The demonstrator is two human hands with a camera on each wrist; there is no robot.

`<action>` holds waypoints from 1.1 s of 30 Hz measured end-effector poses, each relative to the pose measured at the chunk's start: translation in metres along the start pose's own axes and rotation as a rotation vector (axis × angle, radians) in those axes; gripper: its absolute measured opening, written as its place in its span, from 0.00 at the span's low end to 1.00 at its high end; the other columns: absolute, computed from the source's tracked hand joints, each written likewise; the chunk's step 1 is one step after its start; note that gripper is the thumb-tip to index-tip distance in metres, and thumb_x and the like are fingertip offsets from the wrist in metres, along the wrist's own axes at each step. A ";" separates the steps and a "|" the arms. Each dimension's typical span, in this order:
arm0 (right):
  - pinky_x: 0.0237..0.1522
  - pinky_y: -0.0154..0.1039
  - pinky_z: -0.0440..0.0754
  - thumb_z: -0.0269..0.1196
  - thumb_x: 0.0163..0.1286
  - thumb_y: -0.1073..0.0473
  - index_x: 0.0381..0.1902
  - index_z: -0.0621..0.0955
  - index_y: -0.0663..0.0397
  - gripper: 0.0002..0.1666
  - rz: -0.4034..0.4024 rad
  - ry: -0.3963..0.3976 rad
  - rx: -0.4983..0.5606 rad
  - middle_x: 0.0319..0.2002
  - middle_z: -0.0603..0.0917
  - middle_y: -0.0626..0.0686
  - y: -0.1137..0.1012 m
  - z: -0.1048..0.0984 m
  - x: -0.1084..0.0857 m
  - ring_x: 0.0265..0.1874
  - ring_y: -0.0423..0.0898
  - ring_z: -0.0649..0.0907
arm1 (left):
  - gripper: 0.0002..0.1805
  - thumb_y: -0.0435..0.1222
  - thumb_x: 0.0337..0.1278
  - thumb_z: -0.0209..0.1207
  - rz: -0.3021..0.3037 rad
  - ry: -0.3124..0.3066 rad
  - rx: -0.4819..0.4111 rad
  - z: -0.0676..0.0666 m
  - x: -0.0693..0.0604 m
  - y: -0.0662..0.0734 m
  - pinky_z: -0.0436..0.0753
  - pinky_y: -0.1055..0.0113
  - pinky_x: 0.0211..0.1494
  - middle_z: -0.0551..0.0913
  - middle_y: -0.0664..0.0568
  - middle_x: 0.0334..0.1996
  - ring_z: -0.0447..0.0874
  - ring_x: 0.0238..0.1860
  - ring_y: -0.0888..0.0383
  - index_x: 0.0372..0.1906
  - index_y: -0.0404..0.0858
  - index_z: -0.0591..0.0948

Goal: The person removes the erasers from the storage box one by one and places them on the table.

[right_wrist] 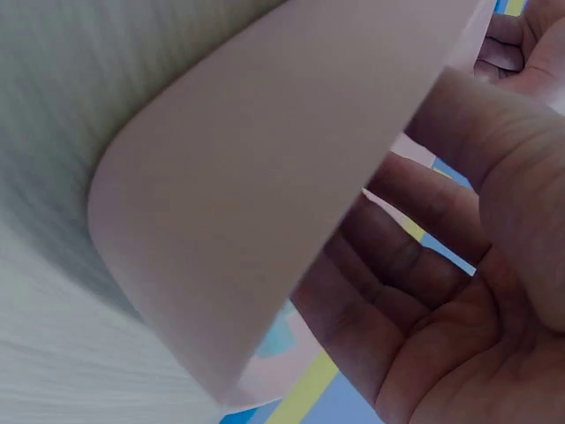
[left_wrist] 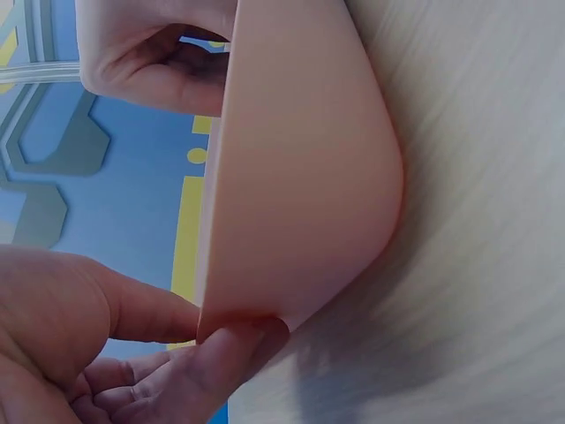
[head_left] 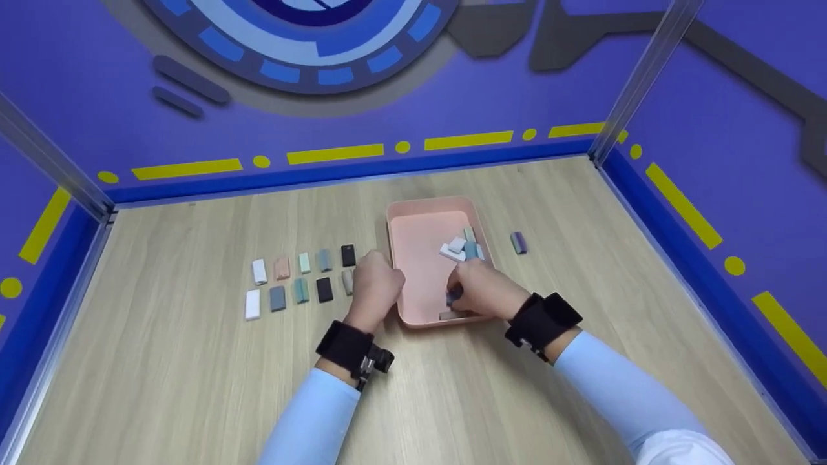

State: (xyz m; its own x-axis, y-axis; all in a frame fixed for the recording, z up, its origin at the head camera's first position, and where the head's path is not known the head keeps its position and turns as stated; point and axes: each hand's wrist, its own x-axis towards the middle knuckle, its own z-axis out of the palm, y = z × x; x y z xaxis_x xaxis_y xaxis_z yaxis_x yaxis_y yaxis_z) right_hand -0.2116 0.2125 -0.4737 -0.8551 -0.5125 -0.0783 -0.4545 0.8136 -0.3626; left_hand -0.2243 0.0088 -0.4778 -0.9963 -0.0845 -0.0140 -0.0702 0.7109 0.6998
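Observation:
A pink tray (head_left: 423, 258) stands on the table. My left hand (head_left: 376, 284) pinches its left rim between thumb and fingers, seen close in the left wrist view. My right hand (head_left: 488, 290) reaches over the right rim into the tray, and its fingertips pinch a small dark grey-blue block (head_left: 454, 298). The tray wall (right_wrist: 238, 185) hides those fingertips in the right wrist view. Near the right hand in the tray lie white blocks (head_left: 451, 252), a teal block (head_left: 471, 249), a pale green block (head_left: 468, 233) and a grey-brown block (head_left: 452, 316).
Left of the tray, small blocks lie in two rows, among them a white block (head_left: 252, 304), a pink block (head_left: 282, 268) and a black block (head_left: 324, 289). A purple-grey block (head_left: 519, 243) lies right of the tray. Blue-purple panels (head_left: 362, 129) enclose the table.

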 end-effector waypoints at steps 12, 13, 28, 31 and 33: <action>0.31 0.34 0.77 0.70 0.52 0.56 0.32 0.86 0.49 0.08 0.116 0.114 0.172 0.28 0.84 0.44 0.010 -0.035 -0.001 0.29 0.39 0.79 | 0.16 0.26 0.41 0.48 -0.005 -0.063 0.023 -0.001 0.006 0.002 0.59 0.66 0.15 0.57 0.59 0.12 0.61 0.14 0.58 0.11 0.45 0.60; 0.32 0.35 0.78 0.69 0.53 0.56 0.35 0.86 0.50 0.10 0.135 0.126 0.201 0.30 0.84 0.45 0.012 -0.039 -0.001 0.30 0.40 0.80 | 0.16 0.25 0.42 0.48 -0.003 -0.070 0.027 -0.001 0.006 0.001 0.60 0.66 0.15 0.58 0.59 0.13 0.61 0.15 0.58 0.11 0.45 0.61; 0.35 0.31 0.80 0.67 0.57 0.51 0.48 0.82 0.55 0.22 0.359 0.638 0.407 0.39 0.86 0.52 0.090 -0.077 -0.015 0.36 0.43 0.84 | 0.12 0.26 0.45 0.49 -0.034 -0.113 -0.003 -0.001 0.007 0.001 0.63 0.67 0.15 0.63 0.57 0.15 0.66 0.16 0.58 0.16 0.44 0.65; 0.36 0.33 0.80 0.67 0.58 0.52 0.49 0.82 0.57 0.23 0.454 0.651 0.387 0.40 0.85 0.54 0.110 -0.070 -0.019 0.35 0.45 0.85 | 0.11 0.26 0.45 0.49 -0.047 -0.111 0.007 -0.001 0.007 0.000 0.65 0.67 0.15 0.67 0.56 0.16 0.69 0.17 0.58 0.17 0.43 0.68; 0.38 0.37 0.80 0.67 0.58 0.51 0.49 0.81 0.58 0.23 0.521 0.639 0.375 0.41 0.85 0.55 0.122 -0.063 -0.021 0.35 0.46 0.85 | 0.10 0.26 0.45 0.49 -0.057 -0.112 0.016 -0.002 0.007 -0.001 0.65 0.67 0.15 0.68 0.55 0.16 0.69 0.17 0.57 0.17 0.42 0.69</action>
State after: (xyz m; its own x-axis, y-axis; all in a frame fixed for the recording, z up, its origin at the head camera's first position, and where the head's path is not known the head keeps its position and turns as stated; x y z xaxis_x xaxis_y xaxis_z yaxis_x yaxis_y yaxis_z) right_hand -0.2649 0.3403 -0.4576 -0.9561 0.2369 0.1724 0.0448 0.6998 -0.7129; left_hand -0.2311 0.0064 -0.4770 -0.9899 -0.0470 -0.1340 -0.1267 0.7183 0.6841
